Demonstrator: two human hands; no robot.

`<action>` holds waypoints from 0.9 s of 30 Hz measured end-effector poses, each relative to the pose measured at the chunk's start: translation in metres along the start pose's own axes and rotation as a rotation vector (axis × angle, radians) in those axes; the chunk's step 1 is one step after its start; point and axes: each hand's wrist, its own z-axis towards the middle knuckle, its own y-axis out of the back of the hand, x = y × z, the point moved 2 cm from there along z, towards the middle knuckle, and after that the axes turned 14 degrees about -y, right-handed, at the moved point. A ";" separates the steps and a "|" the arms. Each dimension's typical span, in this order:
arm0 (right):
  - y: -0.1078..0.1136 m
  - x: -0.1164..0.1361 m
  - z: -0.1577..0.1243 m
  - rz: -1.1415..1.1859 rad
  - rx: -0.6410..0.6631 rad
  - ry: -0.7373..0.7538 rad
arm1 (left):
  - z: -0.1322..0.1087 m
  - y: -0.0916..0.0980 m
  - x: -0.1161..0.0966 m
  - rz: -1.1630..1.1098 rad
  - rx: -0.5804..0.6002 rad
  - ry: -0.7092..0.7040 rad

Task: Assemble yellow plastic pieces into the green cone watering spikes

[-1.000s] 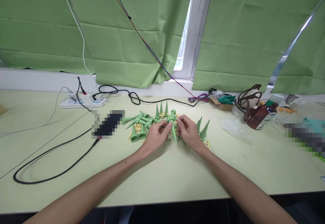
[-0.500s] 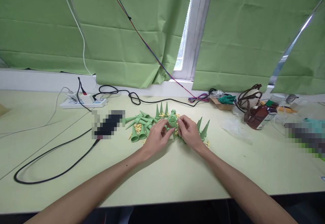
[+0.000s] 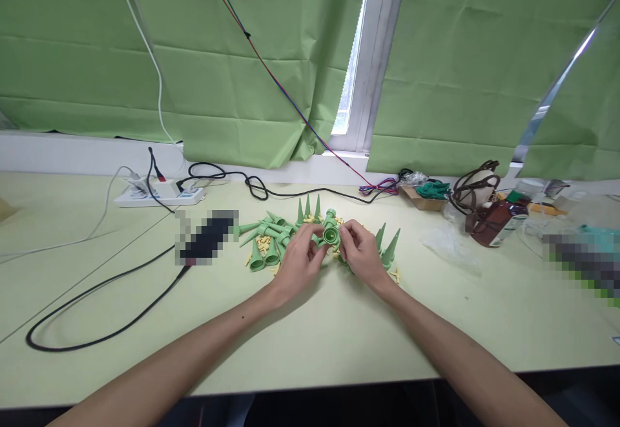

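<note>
A green plastic cone spike (image 3: 331, 236) is held between my hands, its round hollow end turned toward me. My left hand (image 3: 300, 259) curls its thumb and index finger around the left side. My right hand (image 3: 362, 254) is closed, thumb and fingertips pinched at the right edge of the ring. Around and behind my hands lies a pile of green cone spikes (image 3: 271, 228), some upright and some on their sides. Small yellow plastic pieces (image 3: 263, 244) are scattered among them. More upright spikes (image 3: 390, 249) stand right of my right hand.
A dark pixelated device (image 3: 208, 236) with a black cable lies on the left, before a white power strip (image 3: 159, 194). At the right are a brown bottle (image 3: 498, 220), a clear plastic bag (image 3: 450, 246) and a cardboard box (image 3: 423, 199). Green curtains (image 3: 242, 91) hang behind the table.
The green spike has tilted so its round opening faces me more directly. My left thumb and fingers have shifted slightly; my right hand has barely moved.
</note>
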 end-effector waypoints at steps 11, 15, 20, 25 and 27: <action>0.001 0.001 0.000 0.013 -0.023 0.021 | 0.001 -0.001 0.002 -0.337 0.002 0.271; 0.000 0.000 -0.001 -0.012 0.008 0.059 | 0.001 -0.001 0.001 -0.377 0.030 0.334; -0.001 -0.002 -0.001 -0.019 0.012 0.074 | 0.001 0.000 0.001 -0.349 0.030 0.287; 0.000 -0.001 0.000 -0.023 0.004 0.065 | 0.000 0.000 0.002 -0.316 0.045 0.224; 0.000 -0.001 0.001 -0.022 0.003 0.062 | 0.000 0.000 0.001 -0.299 0.053 0.210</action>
